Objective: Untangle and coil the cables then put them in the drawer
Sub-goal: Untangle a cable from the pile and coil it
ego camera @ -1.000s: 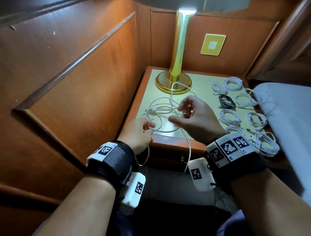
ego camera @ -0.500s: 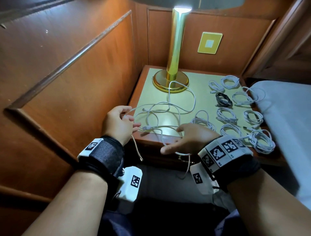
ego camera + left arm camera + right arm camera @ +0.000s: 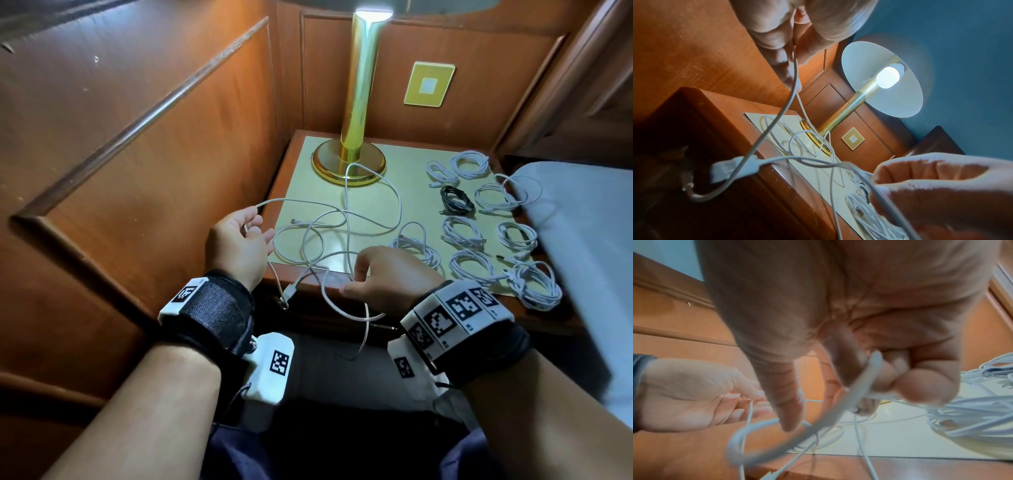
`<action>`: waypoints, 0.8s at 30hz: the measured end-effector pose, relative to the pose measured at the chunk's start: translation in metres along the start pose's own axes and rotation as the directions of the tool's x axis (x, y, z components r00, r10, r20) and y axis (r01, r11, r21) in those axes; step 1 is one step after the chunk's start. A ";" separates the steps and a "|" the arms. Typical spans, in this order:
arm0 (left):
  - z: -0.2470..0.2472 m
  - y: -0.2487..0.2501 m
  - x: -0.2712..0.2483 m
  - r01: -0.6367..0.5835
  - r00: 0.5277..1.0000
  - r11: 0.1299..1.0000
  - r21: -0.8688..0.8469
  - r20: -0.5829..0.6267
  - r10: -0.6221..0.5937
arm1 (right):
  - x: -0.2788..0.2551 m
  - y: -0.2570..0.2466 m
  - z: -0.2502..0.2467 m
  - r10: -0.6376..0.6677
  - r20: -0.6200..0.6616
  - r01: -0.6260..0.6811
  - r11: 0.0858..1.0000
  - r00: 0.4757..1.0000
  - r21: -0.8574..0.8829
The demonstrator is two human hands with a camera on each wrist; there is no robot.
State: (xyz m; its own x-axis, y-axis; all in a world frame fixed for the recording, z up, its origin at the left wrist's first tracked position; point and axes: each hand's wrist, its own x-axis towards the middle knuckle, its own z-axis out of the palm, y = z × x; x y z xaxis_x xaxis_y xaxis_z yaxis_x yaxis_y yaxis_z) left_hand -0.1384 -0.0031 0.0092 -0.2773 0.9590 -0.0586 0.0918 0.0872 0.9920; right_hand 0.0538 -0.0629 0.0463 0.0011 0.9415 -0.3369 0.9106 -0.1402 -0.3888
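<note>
A loose white cable (image 3: 346, 219) sprawls in tangled loops on the nightstand top (image 3: 308, 192), reaching to the lamp base. My left hand (image 3: 253, 233) pinches one strand of it at the nightstand's left edge, seen close in the left wrist view (image 3: 795, 53). My right hand (image 3: 356, 281) grips another loop at the front edge, fingers curled round it (image 3: 869, 374). The cable's USB plug (image 3: 291, 291) dangles over the front edge (image 3: 731, 168). The drawer front below lies in shadow.
Several coiled white cables (image 3: 472, 267) and one black coil (image 3: 457, 200) lie in rows on the right half of the top. A gold lamp (image 3: 349, 161) stands at the back. Wood panelling closes the left side; a bed (image 3: 589, 246) adjoins on the right.
My hands have drawn apart: the left went left with its strand, the right dropped to the front edge. The tangle has spread out and the USB plug slid over the edge.
</note>
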 end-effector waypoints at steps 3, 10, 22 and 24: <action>0.001 -0.003 -0.001 0.002 0.999 0.998 0.063 0.045 -0.005 | 0.002 0.003 -0.001 0.048 -0.091 -0.043 0.997 0.995 0.057; -0.001 -0.005 0.000 -0.042 0.994 0.980 0.192 0.111 0.021 | 0.016 0.004 0.011 0.047 0.047 -0.051 0.996 0.998 0.080; 0.000 -0.004 0.004 -0.106 0.993 0.987 0.119 0.065 0.099 | 0.018 0.002 -0.007 0.036 -0.319 0.081 0.935 0.947 0.345; -0.001 -0.004 0.005 -0.105 0.993 0.989 0.107 0.057 0.100 | 0.014 0.004 -0.014 0.034 -0.306 0.067 0.947 0.951 0.314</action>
State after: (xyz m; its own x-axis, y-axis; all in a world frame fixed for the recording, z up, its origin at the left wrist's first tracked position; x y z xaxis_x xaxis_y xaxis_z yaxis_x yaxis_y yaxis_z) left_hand -0.1410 0.0012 0.0049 -0.2121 0.9767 0.0342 0.2222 0.0142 0.9749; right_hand 0.0632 -0.0456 0.0520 0.1589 0.9847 -0.0710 0.7329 -0.1658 -0.6598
